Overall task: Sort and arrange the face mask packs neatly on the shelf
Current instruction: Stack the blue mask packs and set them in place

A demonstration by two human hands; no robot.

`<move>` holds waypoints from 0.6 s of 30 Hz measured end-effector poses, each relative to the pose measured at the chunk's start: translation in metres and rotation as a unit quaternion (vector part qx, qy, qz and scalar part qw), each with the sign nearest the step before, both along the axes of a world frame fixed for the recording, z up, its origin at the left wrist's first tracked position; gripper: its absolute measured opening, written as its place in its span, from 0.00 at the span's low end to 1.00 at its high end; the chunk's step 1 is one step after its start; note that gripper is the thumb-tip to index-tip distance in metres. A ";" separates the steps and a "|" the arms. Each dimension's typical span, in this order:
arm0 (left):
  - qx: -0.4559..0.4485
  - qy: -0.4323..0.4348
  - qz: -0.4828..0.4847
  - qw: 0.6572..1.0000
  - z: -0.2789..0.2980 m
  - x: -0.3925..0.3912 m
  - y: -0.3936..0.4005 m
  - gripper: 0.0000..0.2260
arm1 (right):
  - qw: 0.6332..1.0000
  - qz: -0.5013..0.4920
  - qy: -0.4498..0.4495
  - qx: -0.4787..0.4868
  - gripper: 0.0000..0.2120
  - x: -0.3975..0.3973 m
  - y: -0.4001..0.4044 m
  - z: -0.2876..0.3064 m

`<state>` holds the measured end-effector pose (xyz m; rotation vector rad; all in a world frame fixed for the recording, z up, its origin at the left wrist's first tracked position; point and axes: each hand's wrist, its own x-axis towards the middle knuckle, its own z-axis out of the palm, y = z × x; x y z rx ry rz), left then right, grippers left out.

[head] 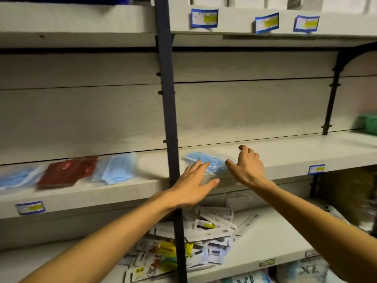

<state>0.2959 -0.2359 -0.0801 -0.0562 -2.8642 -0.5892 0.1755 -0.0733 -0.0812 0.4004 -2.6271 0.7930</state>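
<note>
reaching in from either side, both hands frame a blue face mask pack [210,163] that lies flat on the middle shelf [285,154], just right of the dark upright post [170,119]. the left hand [193,184] has a wide grip, fingers straight and spread, its fingertips [204,164] over the near left edge of the pack; whether they press on it is blurred. the right hand [247,166] is also wide in grip, fingers loosely bent with the thumb stretched toward the pack's right end, holding nothing.

left of the post on the same shelf lie three more packs in a loose row: a light blue pack [120,169] nearest the post, a dark red pack [68,171] touching or slightly overlapping its left side, and another light blue pack [17,178] at the far left edge. small blue-bordered price labels [30,207] sit on the shelf fronts. on the shelf below, a jumbled heap of white and yellow sachets [200,231] lies under the forearms. a green item [368,124] shows blurred at the far right.
</note>
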 end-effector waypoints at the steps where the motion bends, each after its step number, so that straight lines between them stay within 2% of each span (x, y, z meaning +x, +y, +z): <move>1: -0.006 -0.004 0.014 1.000 0.000 -0.018 0.004 0.34 | 1.000 -0.002 -0.018 0.021 0.30 -0.016 0.002 0.004; 5: -0.008 -0.011 0.119 0.993 -0.003 -0.080 0.009 0.30 | 0.990 0.017 -0.132 0.040 0.23 -0.069 0.006 0.020; 7: 0.045 -0.037 0.186 0.981 -0.005 -0.103 0.006 0.31 | 0.976 0.083 -0.199 -0.017 0.22 -0.092 0.004 0.025; 9: 0.161 -0.043 0.227 0.960 -0.001 -0.119 0.007 0.33 | 0.936 0.150 -0.298 -0.114 0.20 -0.109 0.002 0.031; 10: 0.267 -0.029 0.239 0.933 0.004 -0.125 0.008 0.33 | 0.911 0.176 -0.343 -0.144 0.21 -0.114 0.001 0.034; 12: 0.484 0.011 0.270 0.832 0.019 -0.136 0.010 0.26 | 0.883 0.209 -0.390 -0.156 0.21 -0.123 -0.001 0.036; 13: 0.552 0.025 0.285 0.783 0.026 -0.138 0.010 0.20 | 0.878 0.216 -0.397 -0.160 0.21 -0.128 -0.002 0.035; 15: 0.604 0.043 0.313 0.731 0.035 -0.140 0.009 0.09 | 0.867 0.225 -0.407 -0.180 0.20 -0.137 -0.001 0.033; 18: 0.640 0.055 0.330 0.692 0.036 -0.142 0.005 0.08 | 0.854 0.228 -0.434 -0.177 0.16 -0.149 0.006 0.029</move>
